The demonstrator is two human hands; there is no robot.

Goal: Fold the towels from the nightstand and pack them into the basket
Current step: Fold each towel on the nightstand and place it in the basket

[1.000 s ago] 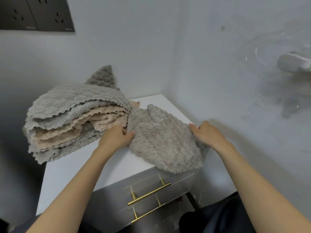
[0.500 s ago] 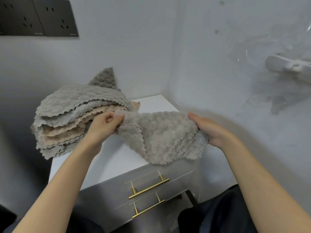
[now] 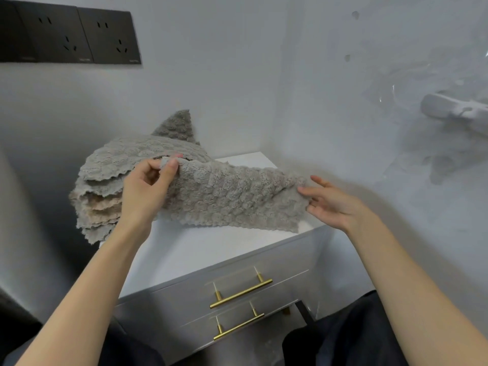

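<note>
Grey fluffy towel (image 3: 232, 196) held over white nightstand (image 3: 200, 249), unfolded. Left hand (image 3: 148, 188) pinches corner; right hand (image 3: 330, 202), fingers straight, touches opposite edge. Grey-and-beige towel stack (image 3: 103, 191) waits. Basket unseen; task likely early.

A person's left hand (image 3: 148, 188) pinches one corner of a grey textured towel (image 3: 232, 199), lifting it above a white nightstand (image 3: 195, 252). The right hand (image 3: 334, 203) touches the towel's other end with straight, spread fingers. A stack of grey and beige towels (image 3: 103, 186) sits on the nightstand's left side. Brass drawer handles (image 3: 240, 294) show below, black wall sockets (image 3: 68, 35) above.
</note>
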